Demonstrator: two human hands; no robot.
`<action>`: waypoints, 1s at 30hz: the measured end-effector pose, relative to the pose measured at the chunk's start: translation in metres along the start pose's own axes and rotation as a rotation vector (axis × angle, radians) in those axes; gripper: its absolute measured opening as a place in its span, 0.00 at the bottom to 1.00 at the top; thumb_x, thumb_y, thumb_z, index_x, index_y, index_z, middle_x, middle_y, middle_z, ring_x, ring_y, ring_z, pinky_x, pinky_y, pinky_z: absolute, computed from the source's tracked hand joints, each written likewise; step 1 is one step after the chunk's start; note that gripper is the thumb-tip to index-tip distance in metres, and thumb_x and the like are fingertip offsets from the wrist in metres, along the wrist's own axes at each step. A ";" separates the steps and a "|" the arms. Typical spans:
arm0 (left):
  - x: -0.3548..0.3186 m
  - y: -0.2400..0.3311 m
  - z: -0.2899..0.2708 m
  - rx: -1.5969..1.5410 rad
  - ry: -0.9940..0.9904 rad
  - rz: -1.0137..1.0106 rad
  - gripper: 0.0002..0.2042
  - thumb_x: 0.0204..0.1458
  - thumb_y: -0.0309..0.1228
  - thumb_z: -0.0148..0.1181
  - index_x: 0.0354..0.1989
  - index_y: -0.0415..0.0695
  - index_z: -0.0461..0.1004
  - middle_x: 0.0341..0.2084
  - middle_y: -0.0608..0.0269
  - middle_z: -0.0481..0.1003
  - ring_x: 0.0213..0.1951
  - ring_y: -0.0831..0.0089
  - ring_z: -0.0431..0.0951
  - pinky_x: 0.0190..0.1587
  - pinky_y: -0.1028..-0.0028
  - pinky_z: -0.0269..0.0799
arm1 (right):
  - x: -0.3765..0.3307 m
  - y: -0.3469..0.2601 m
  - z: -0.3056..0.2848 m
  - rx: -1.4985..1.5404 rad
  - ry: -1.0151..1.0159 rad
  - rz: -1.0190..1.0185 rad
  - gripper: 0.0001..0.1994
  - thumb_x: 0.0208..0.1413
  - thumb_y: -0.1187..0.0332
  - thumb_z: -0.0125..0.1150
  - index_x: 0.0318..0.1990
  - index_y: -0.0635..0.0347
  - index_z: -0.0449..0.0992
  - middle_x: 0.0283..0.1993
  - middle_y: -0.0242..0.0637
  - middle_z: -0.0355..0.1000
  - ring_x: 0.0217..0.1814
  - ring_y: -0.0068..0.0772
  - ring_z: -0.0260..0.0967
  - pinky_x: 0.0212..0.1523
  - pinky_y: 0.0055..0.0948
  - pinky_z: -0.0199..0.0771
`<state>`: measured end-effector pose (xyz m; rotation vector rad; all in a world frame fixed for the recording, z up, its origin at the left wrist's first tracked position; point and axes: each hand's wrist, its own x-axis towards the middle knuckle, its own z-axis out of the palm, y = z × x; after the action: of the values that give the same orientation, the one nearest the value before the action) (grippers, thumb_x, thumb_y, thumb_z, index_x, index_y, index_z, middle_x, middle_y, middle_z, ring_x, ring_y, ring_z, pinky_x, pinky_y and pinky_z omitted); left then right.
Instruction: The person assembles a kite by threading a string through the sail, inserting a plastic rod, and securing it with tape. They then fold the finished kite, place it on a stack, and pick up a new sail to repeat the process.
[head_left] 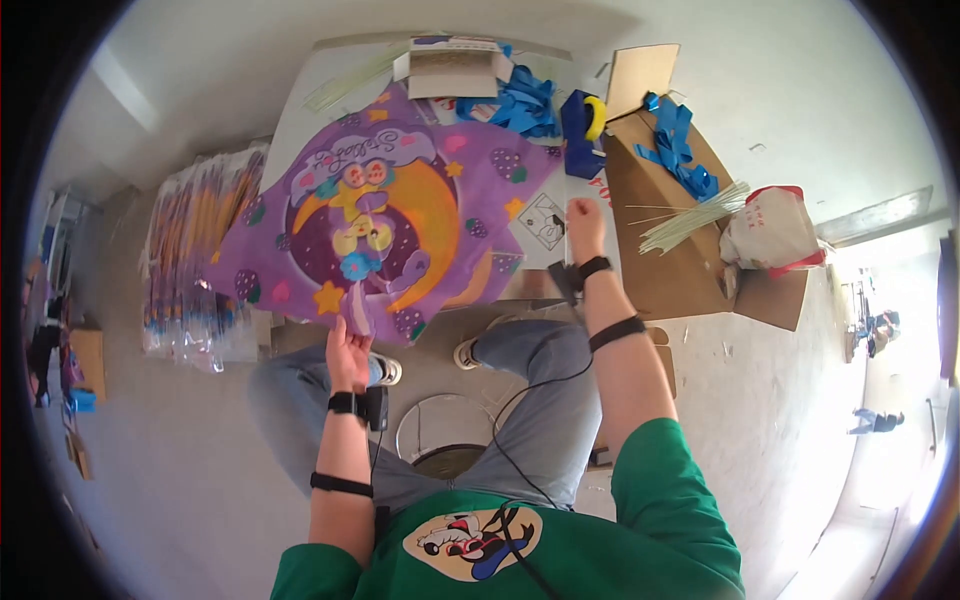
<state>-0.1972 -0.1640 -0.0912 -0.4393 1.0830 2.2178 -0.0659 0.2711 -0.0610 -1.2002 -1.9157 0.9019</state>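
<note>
A large purple printed sheet (470,150) of thin material lies spread over the table, with a yellow moon, a cartoon figure, stars and strawberries on it. Its near corner hangs over the front edge, where my left hand (348,358) has its fingers closed on the rim, palm turned up. My right hand (584,222) is a fist above the table's right side, just past a small white panel with a black line drawing (543,222). What that fist holds, if anything, is hidden. Beyond it stands a blue tape dispenser (580,150) with a yellow roll (596,118).
A small open carton (453,75) and blue ribbon strips (520,105) lie at the table's back. On the right, a large cardboard box (660,240) bears thin pale rods (690,222) and a white-and-red bag (770,232). Plastic-wrapped colourful packs (200,250) are stacked left.
</note>
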 end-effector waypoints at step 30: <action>-0.019 -0.024 0.006 0.050 -0.019 -0.158 0.18 0.55 0.41 0.49 0.49 0.42 0.64 0.44 0.63 0.71 0.45 0.72 0.71 0.47 0.72 0.67 | 0.132 0.008 -0.005 0.736 -0.166 0.507 0.06 0.49 0.71 0.58 0.23 0.60 0.71 0.20 0.30 0.65 0.19 0.23 0.61 0.20 0.22 0.66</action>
<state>-0.1667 -0.1549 -0.0913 -0.4645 1.0541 2.0484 -0.1015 0.3963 -0.0400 -1.1638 -1.1874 1.8204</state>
